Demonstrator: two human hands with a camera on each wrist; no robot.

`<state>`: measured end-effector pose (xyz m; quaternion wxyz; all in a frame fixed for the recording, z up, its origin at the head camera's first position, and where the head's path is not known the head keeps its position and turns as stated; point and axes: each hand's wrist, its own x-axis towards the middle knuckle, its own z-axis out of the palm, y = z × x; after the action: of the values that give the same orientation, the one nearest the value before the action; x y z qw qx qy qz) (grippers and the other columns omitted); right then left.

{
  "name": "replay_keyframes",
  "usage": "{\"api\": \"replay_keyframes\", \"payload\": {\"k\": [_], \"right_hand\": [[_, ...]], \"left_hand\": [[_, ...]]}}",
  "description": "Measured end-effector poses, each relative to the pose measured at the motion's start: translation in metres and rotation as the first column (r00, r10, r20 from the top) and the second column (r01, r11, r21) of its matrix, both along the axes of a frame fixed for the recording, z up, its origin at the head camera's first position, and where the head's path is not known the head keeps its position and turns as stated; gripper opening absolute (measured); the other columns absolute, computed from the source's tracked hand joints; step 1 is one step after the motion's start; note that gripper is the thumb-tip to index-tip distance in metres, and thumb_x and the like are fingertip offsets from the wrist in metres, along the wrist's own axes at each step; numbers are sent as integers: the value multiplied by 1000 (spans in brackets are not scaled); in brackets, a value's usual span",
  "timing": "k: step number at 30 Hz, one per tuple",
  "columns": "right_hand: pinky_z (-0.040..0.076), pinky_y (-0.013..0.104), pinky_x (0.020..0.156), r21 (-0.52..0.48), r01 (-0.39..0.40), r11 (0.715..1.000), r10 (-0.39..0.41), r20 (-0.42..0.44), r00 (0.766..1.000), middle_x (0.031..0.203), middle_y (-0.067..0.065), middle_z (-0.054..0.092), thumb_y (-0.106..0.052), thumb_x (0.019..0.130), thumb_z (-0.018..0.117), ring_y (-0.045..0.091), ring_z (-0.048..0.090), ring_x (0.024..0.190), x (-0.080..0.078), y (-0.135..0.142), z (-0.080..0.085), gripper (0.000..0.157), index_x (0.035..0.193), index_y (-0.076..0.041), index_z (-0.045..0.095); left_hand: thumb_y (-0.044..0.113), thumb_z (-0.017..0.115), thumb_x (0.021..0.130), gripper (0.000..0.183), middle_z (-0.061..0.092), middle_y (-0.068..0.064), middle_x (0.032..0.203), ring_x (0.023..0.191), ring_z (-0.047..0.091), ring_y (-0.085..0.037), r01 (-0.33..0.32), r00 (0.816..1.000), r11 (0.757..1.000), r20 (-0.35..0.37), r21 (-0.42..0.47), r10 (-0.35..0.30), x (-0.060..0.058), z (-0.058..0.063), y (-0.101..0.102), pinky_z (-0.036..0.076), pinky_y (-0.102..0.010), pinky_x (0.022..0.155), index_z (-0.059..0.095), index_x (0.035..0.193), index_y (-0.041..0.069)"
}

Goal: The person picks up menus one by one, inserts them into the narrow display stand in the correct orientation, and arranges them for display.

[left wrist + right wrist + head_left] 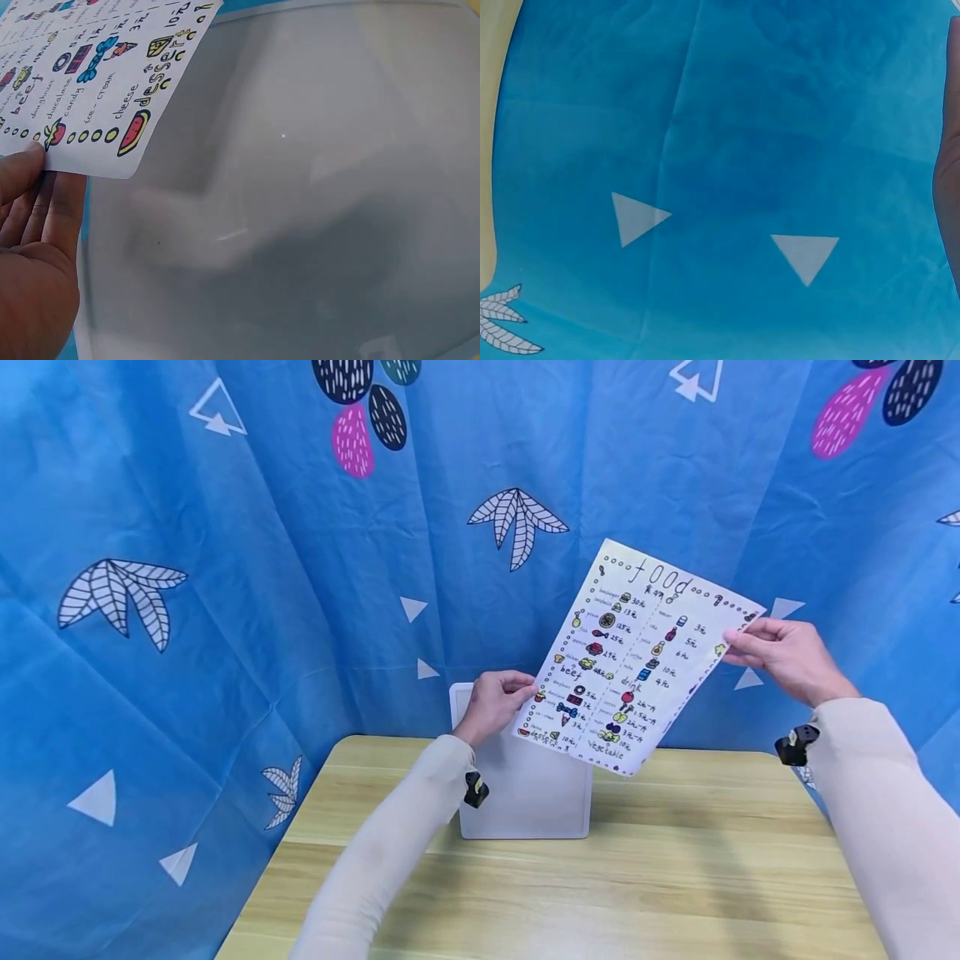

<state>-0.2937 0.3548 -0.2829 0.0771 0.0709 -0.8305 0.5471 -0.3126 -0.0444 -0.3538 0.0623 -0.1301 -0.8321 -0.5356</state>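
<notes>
A hand-drawn food menu sheet, white with small coloured drawings and prices, is held up tilted in the head view. My left hand pinches its lower left edge, thumb on the printed face and fingers behind, as the left wrist view shows at the menu's dessert corner. At the upper right edge, my right hand pinches the sheet between thumb and fingers. Behind the sheet and the left hand stands a whiteboard with a pale frame, its upper right part hidden by the paper. Only a sliver of the right hand shows in the right wrist view.
Under the board lies a light wood table, with shadows of the arms on it. A blue patterned curtain hangs behind the table and along its left side. Each sleeve carries a small black wrist camera.
</notes>
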Motion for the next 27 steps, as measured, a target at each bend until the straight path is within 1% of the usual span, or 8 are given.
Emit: {"api": "replay_keyframes", "payload": {"k": [7,11,16,19,27], "right_hand": [[55,14,76,-14,-24,1000,23,-37,999,97,-16,70,-27,95,69,4,72,84,-3,-7,10,14,101,-16,77],[55,15,76,-12,-32,999,31,-51,998,98,-17,69,-26,95,69,3,72,84,-5,-11,14,13,101,-18,77],[56,18,76,-46,-48,998,46,-45,998,98,-16,70,-21,95,70,4,72,84,-5,-16,21,10,100,-21,78],[56,18,76,-55,-54,997,52,-43,998,97,-15,71,-20,94,71,5,73,84,-4,-20,26,11,103,-20,77],[58,23,75,-83,-81,993,75,-76,994,98,-11,74,-15,93,71,8,73,86,-8,-29,41,15,107,-10,75]], "left_hand": [[16,72,93,18,76,-7,100,89,72,-19,-28,999,999,-16,-19,28,-4,8,-6,58,-32,81,77,109,8],[15,72,93,17,76,-7,99,89,71,-20,-48,999,999,-25,-20,47,-7,9,-9,58,-34,82,77,107,7],[15,73,93,15,76,-7,98,87,70,-19,-63,998,998,-29,-8,62,-11,11,-11,57,-33,79,77,105,7],[13,73,93,14,76,-8,97,86,71,-19,-62,997,998,-36,6,63,-12,13,-13,58,-32,79,77,104,6],[9,72,93,14,75,-12,97,87,72,-22,-55,995,998,-79,44,58,-17,23,-20,59,-33,79,76,103,1]]}}
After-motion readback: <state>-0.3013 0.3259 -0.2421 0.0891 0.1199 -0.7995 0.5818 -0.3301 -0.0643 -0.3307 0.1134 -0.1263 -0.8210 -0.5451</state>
